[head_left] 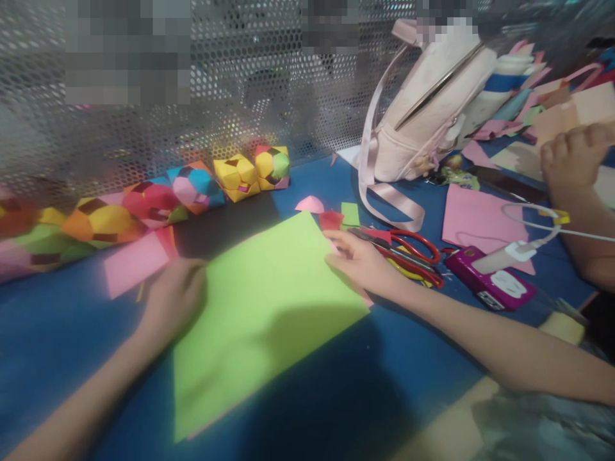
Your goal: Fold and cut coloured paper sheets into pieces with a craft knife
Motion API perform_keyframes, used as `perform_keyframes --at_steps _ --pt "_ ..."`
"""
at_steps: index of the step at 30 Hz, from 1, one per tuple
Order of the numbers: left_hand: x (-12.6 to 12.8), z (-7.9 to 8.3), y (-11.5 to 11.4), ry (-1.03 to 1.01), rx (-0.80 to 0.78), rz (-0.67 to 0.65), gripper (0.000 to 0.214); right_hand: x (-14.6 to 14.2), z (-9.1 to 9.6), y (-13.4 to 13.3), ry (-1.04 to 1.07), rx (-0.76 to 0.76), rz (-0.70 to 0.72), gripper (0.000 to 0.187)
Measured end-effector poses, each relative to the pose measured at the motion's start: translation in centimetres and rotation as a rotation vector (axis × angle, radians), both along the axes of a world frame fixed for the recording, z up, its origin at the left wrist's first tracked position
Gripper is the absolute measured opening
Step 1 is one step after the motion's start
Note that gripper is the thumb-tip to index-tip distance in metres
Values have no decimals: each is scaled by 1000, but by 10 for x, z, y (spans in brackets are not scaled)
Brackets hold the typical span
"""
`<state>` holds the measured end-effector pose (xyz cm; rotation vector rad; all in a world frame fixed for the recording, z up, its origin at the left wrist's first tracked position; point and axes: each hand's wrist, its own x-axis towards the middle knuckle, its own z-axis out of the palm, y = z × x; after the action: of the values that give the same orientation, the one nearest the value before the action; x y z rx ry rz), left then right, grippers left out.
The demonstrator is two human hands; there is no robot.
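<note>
A bright green sheet of paper (259, 275) slants over the blue table, a thin pink edge showing beneath its right corner and lower side. My left hand (175, 291) is closed on its left edge, blurred, with the fingertips partly hidden. At the right edge my right hand (358, 259) pinches the paper between thumb and fingers. Red-handled scissors (418, 256) lie just beyond my right hand, by small red and green paper scraps (350, 214). A pink piece of paper (137, 259) lies beyond my left hand.
Folded multicoloured paper balls (235, 176) line the back left, along a perforated metal panel (327, 102). A pale pink bag (427, 109) leans at the back. A purple power bank (490, 278) with a white cable sits right. Another person's hand (576, 157) rests at far right.
</note>
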<state>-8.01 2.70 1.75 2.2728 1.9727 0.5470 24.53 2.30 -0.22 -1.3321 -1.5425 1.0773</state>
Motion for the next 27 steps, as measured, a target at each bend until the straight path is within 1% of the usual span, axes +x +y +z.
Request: perform_keyframes --at_steps 3,5,8,10,13,16,19,23,27 --pt "-1 0 -1 14 46 -2 28 2 0 3 -5 16 -15 34" --pt "-2 -1 -1 22 72 -17 27 3 2 2 -54 53 -7 22" --pt "-2 0 -1 48 67 -27 27 2 6 -3 -156 179 27 9" --pt "-2 2 -1 77 58 -30 28 1 4 -6 -210 333 62 10" --pt "-3 5 0 141 70 -18 28 -2 -5 -8 -271 557 133 18" --pt "-4 6 3 194 76 -12 28 -4 -15 -6 -329 660 171 22" --pt "-5 2 6 231 80 -23 26 -4 -17 -4 -346 674 189 24" --pt "-10 -10 8 254 93 -87 29 -4 -11 -4 -259 571 179 30" --pt "-14 -16 8 245 79 -89 34 -3 -8 -3 -175 479 67 32"
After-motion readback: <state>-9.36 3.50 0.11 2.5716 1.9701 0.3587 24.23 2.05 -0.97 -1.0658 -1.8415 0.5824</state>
